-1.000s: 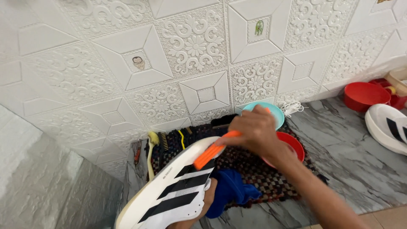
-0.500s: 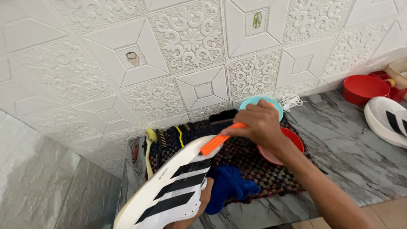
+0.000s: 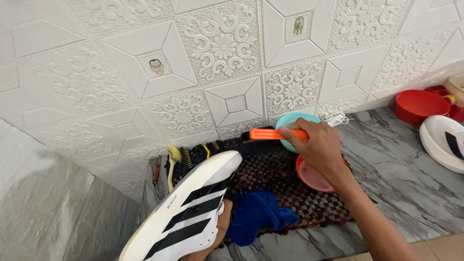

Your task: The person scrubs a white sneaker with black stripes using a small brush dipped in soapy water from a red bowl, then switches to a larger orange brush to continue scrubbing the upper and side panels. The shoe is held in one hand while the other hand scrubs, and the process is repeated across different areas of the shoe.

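Note:
My left hand [image 3: 220, 227] holds up a white sneaker with black stripes [image 3: 186, 208] at the lower left; only part of the hand shows from under the shoe. My right hand [image 3: 316, 145] grips an orange-handled brush [image 3: 270, 134], held level over the woven dark mat [image 3: 275, 169], with its bristle end pointing left toward the wall. A teal bowl [image 3: 292, 121] and a red bowl [image 3: 311, 176] sit right beside that hand. A blue cloth [image 3: 256, 215] lies on the mat next to the sneaker.
A second white sneaker [image 3: 442, 142] rests at the right edge on the grey marble counter [image 3: 401, 183]. A red tub [image 3: 418, 106] stands behind it. White laces [image 3: 336, 118] lie by the embossed white wall. A yellow-headed brush [image 3: 171, 162] lies at the mat's left.
My right hand has lifted the orange brush off the sneaker's sole and carried it up and to the right, level near the teal bowl. The sneaker stays held at the lower left.

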